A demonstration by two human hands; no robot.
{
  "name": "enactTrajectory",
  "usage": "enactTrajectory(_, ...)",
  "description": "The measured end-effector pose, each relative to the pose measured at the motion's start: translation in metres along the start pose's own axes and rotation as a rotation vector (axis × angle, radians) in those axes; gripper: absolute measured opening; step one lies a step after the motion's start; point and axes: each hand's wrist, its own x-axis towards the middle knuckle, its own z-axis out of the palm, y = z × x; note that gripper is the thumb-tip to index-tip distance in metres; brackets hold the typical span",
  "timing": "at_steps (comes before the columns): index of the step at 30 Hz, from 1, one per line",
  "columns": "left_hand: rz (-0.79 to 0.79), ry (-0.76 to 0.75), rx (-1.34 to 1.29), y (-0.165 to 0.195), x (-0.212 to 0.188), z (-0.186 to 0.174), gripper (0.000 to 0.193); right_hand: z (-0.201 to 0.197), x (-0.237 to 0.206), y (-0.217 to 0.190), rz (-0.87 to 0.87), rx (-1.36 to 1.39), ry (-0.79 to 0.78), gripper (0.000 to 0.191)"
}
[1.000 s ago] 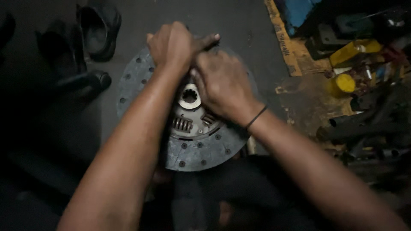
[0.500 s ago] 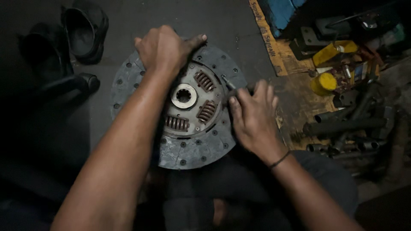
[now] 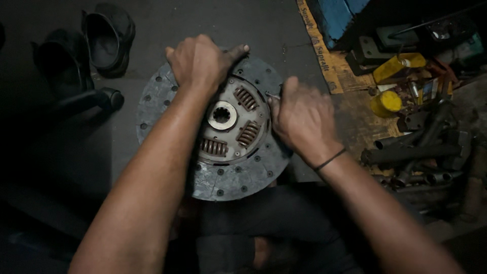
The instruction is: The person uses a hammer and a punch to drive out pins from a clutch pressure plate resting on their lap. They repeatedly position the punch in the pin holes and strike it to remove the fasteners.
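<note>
Grey clutch disc (image 3: pixel 167 96) lies flat on the floor; left hand (image 3: pixel 200 63) clamps its far rim, right hand (image 3: pixel 299 114) closed on a small metal tool (image 3: pixel 272 95), prying step underway, steadiness required.

L hand (image 3: pixel 200 63): fisted, knuckles up, thumb out to the right; forearm runs long from lower left, bare. R hand (image 3: pixel 304 119): curled, palm down, fingers (image 3: pixel 289 89) pinched at the tips; thin dark band at wrist; forearm enters from lower right, bare. Hands near each other, not touching.
</note>
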Motion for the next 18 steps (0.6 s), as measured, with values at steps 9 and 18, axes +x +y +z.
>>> enactTrajectory(9,0.053,-0.012,-0.056,-0.002,0.000,-0.001,0.066,0.046,0.000,0.024,-0.066,0.402,0.284,0.028)
enactTrajectory(18,0.026,-0.067,-0.061,0.002,0.001,-0.008,0.068,0.067,0.039,0.061,0.191,0.774,-0.016,0.040)
